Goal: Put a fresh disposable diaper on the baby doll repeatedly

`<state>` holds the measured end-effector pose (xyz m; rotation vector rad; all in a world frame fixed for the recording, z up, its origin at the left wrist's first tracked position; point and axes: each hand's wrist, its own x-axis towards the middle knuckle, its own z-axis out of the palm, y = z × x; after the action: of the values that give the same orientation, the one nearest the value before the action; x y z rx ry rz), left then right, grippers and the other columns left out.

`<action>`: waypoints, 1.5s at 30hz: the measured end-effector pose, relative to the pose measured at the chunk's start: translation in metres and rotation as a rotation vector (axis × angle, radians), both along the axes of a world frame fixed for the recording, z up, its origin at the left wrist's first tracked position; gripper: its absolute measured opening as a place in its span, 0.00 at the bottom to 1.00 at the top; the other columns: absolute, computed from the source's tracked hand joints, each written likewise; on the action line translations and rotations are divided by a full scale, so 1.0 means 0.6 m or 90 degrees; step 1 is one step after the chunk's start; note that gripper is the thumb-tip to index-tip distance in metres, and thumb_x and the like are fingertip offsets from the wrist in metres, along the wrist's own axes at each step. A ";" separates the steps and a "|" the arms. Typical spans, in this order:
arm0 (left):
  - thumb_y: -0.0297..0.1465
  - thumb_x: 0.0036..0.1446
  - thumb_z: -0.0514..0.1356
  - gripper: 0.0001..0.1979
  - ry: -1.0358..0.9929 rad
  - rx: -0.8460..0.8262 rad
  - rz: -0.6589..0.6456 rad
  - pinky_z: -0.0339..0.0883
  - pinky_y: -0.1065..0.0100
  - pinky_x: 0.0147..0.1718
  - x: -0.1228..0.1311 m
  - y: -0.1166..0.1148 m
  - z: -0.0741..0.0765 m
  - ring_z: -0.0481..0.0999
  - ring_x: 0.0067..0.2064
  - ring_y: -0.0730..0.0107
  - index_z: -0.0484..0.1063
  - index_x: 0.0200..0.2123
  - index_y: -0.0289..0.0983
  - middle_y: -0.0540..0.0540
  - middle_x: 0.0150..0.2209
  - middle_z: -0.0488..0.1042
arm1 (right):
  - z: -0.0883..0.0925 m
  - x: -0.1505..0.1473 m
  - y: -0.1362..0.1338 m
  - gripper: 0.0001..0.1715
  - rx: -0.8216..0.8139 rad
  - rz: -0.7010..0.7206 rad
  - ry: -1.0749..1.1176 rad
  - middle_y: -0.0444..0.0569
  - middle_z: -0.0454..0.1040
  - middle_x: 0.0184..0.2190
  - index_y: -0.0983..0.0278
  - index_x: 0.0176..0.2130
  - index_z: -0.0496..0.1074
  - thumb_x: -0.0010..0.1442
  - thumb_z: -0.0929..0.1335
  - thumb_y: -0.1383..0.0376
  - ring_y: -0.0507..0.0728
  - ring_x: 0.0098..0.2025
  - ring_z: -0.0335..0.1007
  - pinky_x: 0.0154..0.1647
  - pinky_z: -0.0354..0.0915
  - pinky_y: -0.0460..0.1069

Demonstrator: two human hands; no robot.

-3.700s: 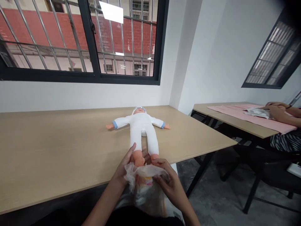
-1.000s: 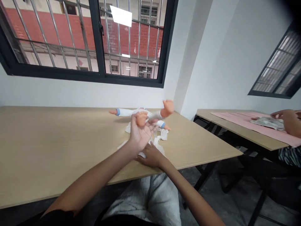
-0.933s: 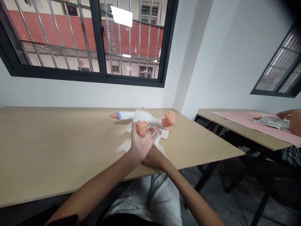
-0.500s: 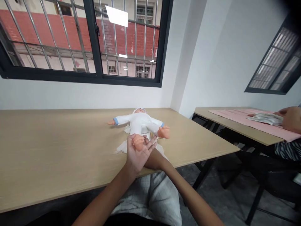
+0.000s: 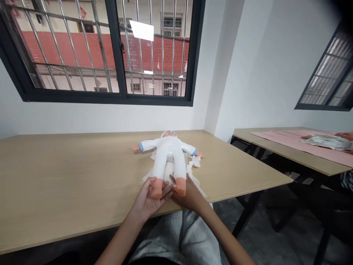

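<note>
Worktop (image 5: 74, 180): pale wood. Left hand (image 5: 145, 200): wrapped around one ankle of the doll. Doll (image 5: 168, 147): white suit, blue cuffs, face-up on worktop. Right hand (image 5: 191, 198): behind the other foot; grip cannot be told. White ruffled sheet (image 5: 196, 162): partly beneath doll. Pink cloth (image 5: 284, 138): on neighbouring table (image 5: 286, 151).
</note>
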<state>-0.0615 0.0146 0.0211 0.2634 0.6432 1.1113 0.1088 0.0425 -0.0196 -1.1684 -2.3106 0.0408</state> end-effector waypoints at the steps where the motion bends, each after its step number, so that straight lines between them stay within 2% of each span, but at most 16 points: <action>1: 0.28 0.55 0.55 0.08 0.018 0.011 0.000 0.70 0.57 0.45 -0.005 -0.004 -0.002 0.77 0.39 0.58 0.70 0.31 0.28 0.38 0.33 0.76 | -0.003 0.004 -0.017 0.19 -0.004 -0.019 0.001 0.50 0.70 0.53 0.58 0.50 0.70 0.62 0.61 0.59 0.67 0.59 0.60 0.63 0.46 0.67; 4: 0.26 0.55 0.56 0.06 0.100 0.063 0.046 0.70 0.64 0.40 -0.022 -0.019 -0.005 0.76 0.39 0.63 0.70 0.35 0.31 0.41 0.36 0.75 | -0.017 0.036 -0.065 0.23 -0.022 -0.066 -0.003 0.50 0.63 0.59 0.56 0.57 0.64 0.64 0.59 0.57 0.67 0.63 0.52 0.62 0.45 0.70; 6: 0.26 0.55 0.56 0.06 0.183 0.095 0.104 0.69 0.68 0.38 -0.031 -0.027 -0.007 0.75 0.39 0.67 0.69 0.37 0.34 0.43 0.38 0.74 | -0.021 0.068 -0.079 0.25 -0.026 -0.082 -0.001 0.50 0.61 0.60 0.56 0.59 0.60 0.64 0.59 0.58 0.66 0.63 0.52 0.61 0.49 0.69; 8: 0.29 0.54 0.57 0.10 0.297 0.159 0.197 0.67 0.68 0.43 -0.036 -0.027 -0.007 0.73 0.45 0.67 0.67 0.41 0.37 0.45 0.43 0.72 | -0.013 0.099 -0.076 0.24 -0.011 -0.105 0.015 0.52 0.64 0.58 0.59 0.59 0.62 0.65 0.58 0.60 0.64 0.62 0.55 0.61 0.52 0.67; 11: 0.34 0.52 0.59 0.17 0.570 0.350 0.300 0.59 0.64 0.54 -0.035 -0.007 0.000 0.65 0.56 0.64 0.63 0.46 0.42 0.46 0.51 0.66 | 0.024 0.116 -0.050 0.23 0.052 -0.124 0.054 0.54 0.67 0.56 0.62 0.57 0.64 0.65 0.56 0.63 0.63 0.60 0.58 0.60 0.54 0.64; 12: 0.35 0.52 0.59 0.18 0.683 0.422 0.280 0.57 0.62 0.55 -0.032 0.004 0.004 0.63 0.57 0.62 0.64 0.47 0.42 0.45 0.52 0.65 | 0.039 0.110 -0.039 0.23 0.073 -0.112 0.063 0.54 0.67 0.55 0.63 0.56 0.65 0.65 0.57 0.63 0.62 0.60 0.58 0.60 0.55 0.63; 14: 0.36 0.52 0.59 0.19 0.916 0.540 0.170 0.56 0.56 0.56 -0.022 0.028 0.015 0.63 0.57 0.58 0.66 0.48 0.42 0.43 0.53 0.63 | 0.065 0.082 -0.016 0.21 0.093 -0.071 0.055 0.53 0.67 0.55 0.61 0.55 0.66 0.65 0.57 0.63 0.60 0.60 0.58 0.61 0.55 0.61; 16: 0.36 0.53 0.59 0.18 1.134 0.608 0.075 0.53 0.48 0.56 -0.009 0.048 0.026 0.60 0.59 0.52 0.68 0.48 0.42 0.40 0.56 0.61 | 0.079 0.042 0.006 0.20 0.090 -0.034 0.013 0.53 0.67 0.55 0.60 0.53 0.68 0.65 0.59 0.62 0.60 0.59 0.58 0.61 0.54 0.61; 19: 0.29 0.54 0.57 0.18 1.386 0.639 0.026 0.50 0.40 0.54 0.005 0.067 0.034 0.55 0.62 0.45 0.69 0.50 0.41 0.35 0.62 0.54 | 0.079 -0.010 0.035 0.20 0.054 -0.027 -0.072 0.57 0.64 0.57 0.64 0.51 0.70 0.60 0.63 0.64 0.64 0.61 0.53 0.59 0.55 0.61; 22: 0.23 0.54 0.54 0.18 1.529 0.639 0.014 0.53 0.39 0.52 -0.004 0.081 0.027 0.59 0.60 0.43 0.71 0.47 0.39 0.32 0.63 0.54 | 0.074 -0.025 0.056 0.24 0.016 -0.059 -0.136 0.59 0.59 0.60 0.67 0.50 0.70 0.53 0.64 0.73 0.66 0.63 0.48 0.55 0.59 0.60; 24: 0.23 0.56 0.52 0.15 1.577 0.691 0.041 0.52 0.37 0.52 -0.024 0.094 0.015 0.58 0.60 0.42 0.73 0.43 0.38 0.32 0.62 0.55 | 0.078 -0.010 0.064 0.28 0.014 -0.070 -0.174 0.59 0.56 0.62 0.66 0.51 0.69 0.50 0.63 0.77 0.66 0.62 0.48 0.52 0.61 0.60; 26: 0.24 0.58 0.52 0.14 1.587 0.810 0.070 0.49 0.36 0.53 -0.048 0.108 0.003 0.53 0.63 0.41 0.74 0.44 0.39 0.33 0.63 0.54 | 0.084 0.018 0.071 0.29 0.031 -0.057 -0.223 0.58 0.53 0.63 0.65 0.51 0.69 0.51 0.61 0.79 0.66 0.61 0.48 0.51 0.61 0.61; 29: 0.23 0.57 0.54 0.17 1.556 1.038 0.071 0.42 0.37 0.58 -0.077 0.128 -0.007 0.46 0.66 0.47 0.71 0.48 0.42 0.40 0.65 0.50 | 0.089 0.061 0.082 0.24 0.081 -0.010 -0.298 0.55 0.51 0.64 0.64 0.48 0.71 0.56 0.59 0.78 0.67 0.61 0.48 0.51 0.60 0.62; 32: 0.23 0.56 0.56 0.13 1.507 1.186 0.048 0.38 0.42 0.61 -0.089 0.138 -0.010 0.44 0.67 0.54 0.73 0.42 0.41 0.46 0.66 0.50 | 0.082 0.087 0.089 0.21 0.139 0.035 -0.334 0.53 0.51 0.64 0.62 0.47 0.72 0.60 0.59 0.76 0.66 0.62 0.46 0.54 0.57 0.63; 38: 0.24 0.56 0.56 0.07 1.462 1.152 0.004 0.41 0.49 0.62 -0.082 0.136 -0.004 0.39 0.67 0.54 0.74 0.30 0.35 0.44 0.66 0.47 | 0.064 0.083 0.089 0.20 0.198 0.041 -0.293 0.50 0.58 0.61 0.57 0.49 0.72 0.61 0.61 0.73 0.65 0.60 0.51 0.55 0.56 0.64; 45: 0.20 0.53 0.56 0.13 1.349 1.038 0.005 0.44 0.51 0.62 -0.072 0.119 0.019 0.45 0.67 0.56 0.75 0.38 0.40 0.45 0.64 0.54 | 0.065 0.080 0.091 0.14 0.204 0.058 -0.226 0.45 0.63 0.59 0.55 0.40 0.77 0.58 0.66 0.71 0.63 0.61 0.52 0.62 0.44 0.66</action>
<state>-0.1046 0.0860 0.0322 3.0561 1.2760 0.6992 0.1569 0.0970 0.0197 -0.9653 -2.5494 -0.5227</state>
